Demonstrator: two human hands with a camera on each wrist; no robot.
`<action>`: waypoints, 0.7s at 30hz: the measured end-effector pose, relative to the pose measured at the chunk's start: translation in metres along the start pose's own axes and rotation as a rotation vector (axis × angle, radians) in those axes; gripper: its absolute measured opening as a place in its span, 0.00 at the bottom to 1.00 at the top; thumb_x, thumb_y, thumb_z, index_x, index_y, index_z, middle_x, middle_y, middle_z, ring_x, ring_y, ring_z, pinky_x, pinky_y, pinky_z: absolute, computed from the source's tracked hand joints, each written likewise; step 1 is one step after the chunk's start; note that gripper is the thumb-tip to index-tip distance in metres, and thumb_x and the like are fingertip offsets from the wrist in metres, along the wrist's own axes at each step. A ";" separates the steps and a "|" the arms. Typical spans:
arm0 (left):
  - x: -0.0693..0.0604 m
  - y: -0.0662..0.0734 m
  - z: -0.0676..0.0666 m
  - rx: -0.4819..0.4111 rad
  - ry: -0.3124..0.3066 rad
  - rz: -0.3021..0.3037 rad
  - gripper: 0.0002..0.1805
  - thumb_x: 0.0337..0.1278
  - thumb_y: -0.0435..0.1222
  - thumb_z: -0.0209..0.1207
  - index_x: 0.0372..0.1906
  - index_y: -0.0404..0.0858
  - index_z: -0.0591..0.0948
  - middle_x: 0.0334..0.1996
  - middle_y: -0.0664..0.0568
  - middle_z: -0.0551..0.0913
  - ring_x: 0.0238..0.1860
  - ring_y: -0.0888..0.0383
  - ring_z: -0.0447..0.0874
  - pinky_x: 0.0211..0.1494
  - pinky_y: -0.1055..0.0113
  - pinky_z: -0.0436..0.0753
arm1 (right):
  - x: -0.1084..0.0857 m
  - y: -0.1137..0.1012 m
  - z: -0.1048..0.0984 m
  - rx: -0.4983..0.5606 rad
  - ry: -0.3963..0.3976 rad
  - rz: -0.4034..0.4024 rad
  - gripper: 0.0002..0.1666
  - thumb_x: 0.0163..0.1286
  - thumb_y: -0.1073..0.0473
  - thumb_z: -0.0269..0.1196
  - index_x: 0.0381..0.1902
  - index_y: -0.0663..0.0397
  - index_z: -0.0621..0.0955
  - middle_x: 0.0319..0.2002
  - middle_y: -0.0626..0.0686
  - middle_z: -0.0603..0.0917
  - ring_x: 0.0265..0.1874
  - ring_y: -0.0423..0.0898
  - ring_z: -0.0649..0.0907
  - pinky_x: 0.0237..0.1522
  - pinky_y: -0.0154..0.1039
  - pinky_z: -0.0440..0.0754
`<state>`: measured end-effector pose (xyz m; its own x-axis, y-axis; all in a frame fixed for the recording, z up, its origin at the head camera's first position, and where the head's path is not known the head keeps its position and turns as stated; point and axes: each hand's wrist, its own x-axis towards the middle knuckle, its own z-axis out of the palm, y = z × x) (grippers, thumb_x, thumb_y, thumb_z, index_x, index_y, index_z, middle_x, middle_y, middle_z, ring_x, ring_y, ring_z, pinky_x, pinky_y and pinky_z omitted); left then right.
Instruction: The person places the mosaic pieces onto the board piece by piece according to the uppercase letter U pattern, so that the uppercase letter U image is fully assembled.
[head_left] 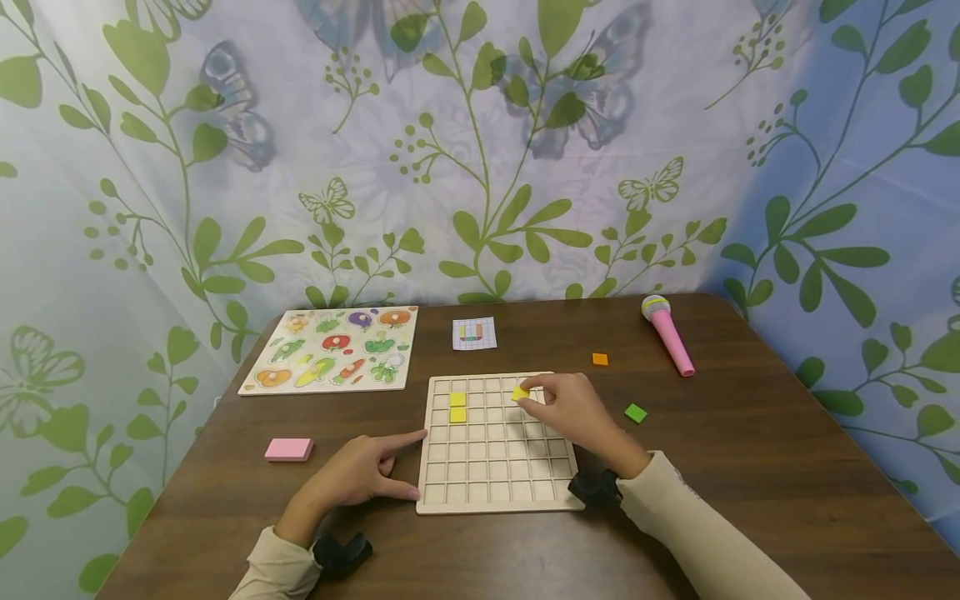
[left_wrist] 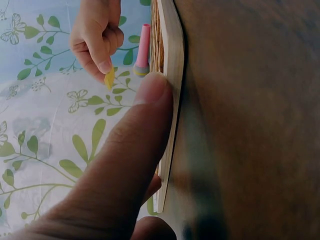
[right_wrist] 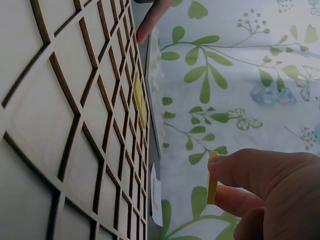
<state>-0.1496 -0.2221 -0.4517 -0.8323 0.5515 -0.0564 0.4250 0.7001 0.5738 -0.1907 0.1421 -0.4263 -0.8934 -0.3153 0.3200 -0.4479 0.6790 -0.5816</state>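
In the head view a wooden grid board [head_left: 477, 472] lies on the table, with two yellow square tiles [head_left: 458, 414] set one above the other in its upper left cells. My right hand [head_left: 573, 412] pinches another yellow tile [right_wrist: 212, 177] between thumb and fingers, held above the upper right part of the board. In the right wrist view that tile stands edge-on, apart from the grid. My left hand [head_left: 356, 472] touches the board's left edge with outstretched index finger and thumb [left_wrist: 145, 112]; the other fingers are folded in.
A green tile [head_left: 635, 413] and an orange tile [head_left: 600, 359] lie right of the board. Farther right is a pink toy microphone [head_left: 671, 337]. Behind the board sits a printed pattern card [head_left: 474, 343]. A vegetable puzzle board [head_left: 300, 387] and a pink block [head_left: 288, 450] are at left.
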 end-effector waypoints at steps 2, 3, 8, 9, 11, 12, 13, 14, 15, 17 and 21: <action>0.000 0.000 0.000 0.005 -0.002 -0.008 0.48 0.45 0.64 0.72 0.75 0.56 0.72 0.15 0.65 0.61 0.17 0.69 0.54 0.24 0.72 0.61 | 0.001 -0.003 0.002 0.010 -0.010 0.001 0.15 0.65 0.51 0.73 0.47 0.49 0.90 0.12 0.40 0.64 0.12 0.35 0.59 0.19 0.35 0.61; 0.001 0.000 0.000 0.006 0.000 -0.006 0.48 0.45 0.64 0.72 0.75 0.56 0.72 0.15 0.65 0.61 0.17 0.68 0.54 0.24 0.72 0.61 | 0.001 -0.005 0.004 0.015 -0.017 0.003 0.15 0.66 0.50 0.73 0.47 0.48 0.90 0.12 0.40 0.64 0.12 0.35 0.59 0.19 0.35 0.61; 0.001 -0.001 0.001 0.012 0.001 -0.002 0.48 0.46 0.64 0.71 0.75 0.56 0.72 0.15 0.65 0.61 0.18 0.68 0.54 0.24 0.72 0.60 | 0.001 -0.012 0.013 0.016 -0.045 0.008 0.13 0.65 0.51 0.73 0.46 0.46 0.90 0.12 0.40 0.64 0.13 0.35 0.60 0.19 0.34 0.59; 0.000 -0.001 0.001 0.012 0.001 0.000 0.48 0.46 0.64 0.71 0.75 0.56 0.72 0.15 0.65 0.61 0.18 0.68 0.54 0.24 0.71 0.60 | 0.001 -0.013 0.015 0.012 -0.049 0.006 0.13 0.65 0.51 0.73 0.46 0.46 0.90 0.12 0.40 0.65 0.13 0.35 0.60 0.19 0.34 0.58; 0.000 0.000 0.001 0.013 0.001 0.002 0.48 0.46 0.64 0.72 0.75 0.56 0.72 0.15 0.65 0.61 0.17 0.68 0.54 0.24 0.72 0.60 | 0.000 -0.015 0.019 0.003 -0.058 0.002 0.13 0.65 0.51 0.73 0.46 0.47 0.90 0.12 0.40 0.65 0.13 0.35 0.61 0.19 0.33 0.58; 0.000 0.000 0.001 0.012 0.003 0.007 0.48 0.46 0.64 0.72 0.75 0.55 0.72 0.15 0.65 0.61 0.17 0.68 0.54 0.24 0.71 0.60 | -0.001 -0.016 0.021 0.000 -0.062 -0.003 0.13 0.65 0.51 0.73 0.46 0.47 0.90 0.13 0.40 0.65 0.13 0.35 0.61 0.19 0.33 0.58; -0.001 0.000 0.000 0.012 0.003 0.007 0.48 0.46 0.64 0.72 0.75 0.55 0.72 0.15 0.65 0.61 0.17 0.68 0.54 0.24 0.71 0.60 | -0.001 -0.017 0.022 -0.001 -0.066 -0.007 0.13 0.65 0.52 0.73 0.46 0.47 0.90 0.13 0.40 0.65 0.13 0.35 0.62 0.20 0.33 0.59; -0.001 0.000 0.000 0.013 0.005 0.010 0.48 0.46 0.63 0.72 0.75 0.55 0.72 0.15 0.65 0.61 0.17 0.68 0.54 0.24 0.71 0.60 | -0.002 -0.018 0.024 -0.003 -0.071 -0.011 0.13 0.65 0.51 0.73 0.46 0.47 0.90 0.13 0.40 0.65 0.13 0.35 0.62 0.20 0.33 0.59; -0.001 0.001 0.000 0.012 0.006 0.013 0.48 0.46 0.63 0.72 0.75 0.55 0.72 0.15 0.65 0.61 0.17 0.68 0.54 0.24 0.71 0.60 | -0.002 -0.018 0.025 -0.003 -0.076 -0.015 0.13 0.65 0.51 0.73 0.46 0.46 0.90 0.13 0.39 0.65 0.13 0.35 0.61 0.20 0.33 0.59; -0.001 0.001 0.000 0.011 0.009 0.017 0.48 0.46 0.63 0.72 0.75 0.55 0.73 0.15 0.65 0.61 0.17 0.68 0.54 0.24 0.71 0.60 | -0.003 -0.020 0.029 -0.006 -0.079 -0.026 0.12 0.65 0.51 0.73 0.45 0.46 0.90 0.12 0.39 0.65 0.13 0.35 0.61 0.19 0.33 0.58; -0.001 0.000 0.000 0.015 0.007 0.014 0.48 0.46 0.63 0.72 0.75 0.55 0.72 0.15 0.65 0.61 0.17 0.68 0.54 0.24 0.71 0.60 | -0.004 -0.023 0.037 -0.010 -0.086 -0.049 0.11 0.65 0.51 0.73 0.44 0.45 0.90 0.12 0.38 0.63 0.12 0.35 0.60 0.19 0.33 0.57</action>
<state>-0.1483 -0.2226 -0.4519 -0.8287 0.5581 -0.0425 0.4419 0.6990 0.5623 -0.1786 0.1034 -0.4417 -0.8701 -0.4039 0.2826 -0.4915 0.6674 -0.5594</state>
